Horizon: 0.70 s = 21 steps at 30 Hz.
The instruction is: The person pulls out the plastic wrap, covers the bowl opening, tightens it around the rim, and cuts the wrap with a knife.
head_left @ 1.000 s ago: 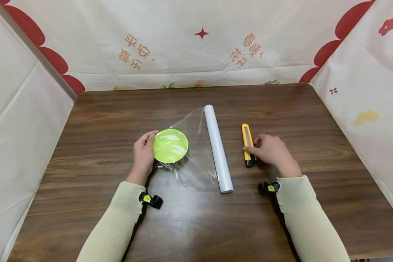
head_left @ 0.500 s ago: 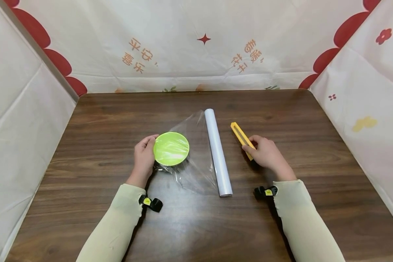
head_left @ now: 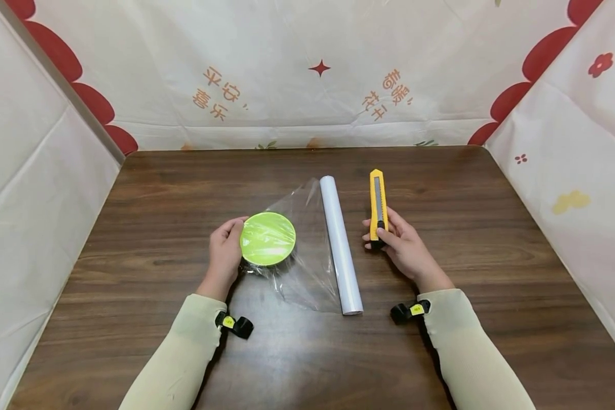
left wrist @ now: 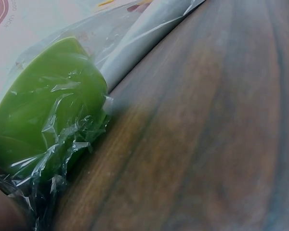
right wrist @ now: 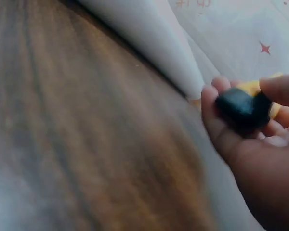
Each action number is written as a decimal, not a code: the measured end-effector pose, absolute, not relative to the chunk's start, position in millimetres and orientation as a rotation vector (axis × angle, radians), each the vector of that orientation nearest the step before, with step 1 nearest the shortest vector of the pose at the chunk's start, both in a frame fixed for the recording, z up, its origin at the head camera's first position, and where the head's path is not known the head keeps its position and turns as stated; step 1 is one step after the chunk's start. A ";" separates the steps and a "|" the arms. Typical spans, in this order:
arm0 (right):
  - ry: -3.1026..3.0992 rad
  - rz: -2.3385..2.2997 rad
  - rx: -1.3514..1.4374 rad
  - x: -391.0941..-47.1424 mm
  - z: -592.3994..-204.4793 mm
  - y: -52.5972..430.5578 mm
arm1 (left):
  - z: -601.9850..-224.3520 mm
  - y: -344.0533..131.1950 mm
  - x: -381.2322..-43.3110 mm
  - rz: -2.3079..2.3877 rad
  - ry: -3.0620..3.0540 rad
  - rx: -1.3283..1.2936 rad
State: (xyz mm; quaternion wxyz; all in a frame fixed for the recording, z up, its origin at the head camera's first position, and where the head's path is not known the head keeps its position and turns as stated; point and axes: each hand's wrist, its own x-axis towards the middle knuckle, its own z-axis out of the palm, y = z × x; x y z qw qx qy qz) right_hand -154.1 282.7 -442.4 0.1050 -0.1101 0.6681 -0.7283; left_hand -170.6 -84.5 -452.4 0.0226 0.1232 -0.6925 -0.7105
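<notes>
Left hand [head_left: 223,251] grips bowl [head_left: 268,240], right hand [head_left: 406,249] yellow cutter [head_left: 377,196].

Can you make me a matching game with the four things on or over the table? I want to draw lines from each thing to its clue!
Things:
1. roll
2. cutter
3. bowl
4. film

Clues:
A. yellow and black, held in the right hand
B. see-through, spread over the bowl and reaching to the roll
C. white, lying on the table between the two hands
D. green and round, held at its edge by the left hand

Right pairs: 1-C, 2-A, 3-D, 4-B
</notes>
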 end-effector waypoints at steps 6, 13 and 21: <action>1.974 -2.200 -0.325 -155.8 -448.2 282.6 | -452.7 -84.5 -171.5 -2.189 -2.149 0.393; 2.083 -2.195 -0.340 -155.3 -445.3 281.3 | -451.8 -84.8 -170.7 -2.195 -2.144 0.392; 2.167 -2.219 -0.343 -152.3 -443.1 277.0 | -452.9 -85.1 -171.2 -2.188 -2.160 0.396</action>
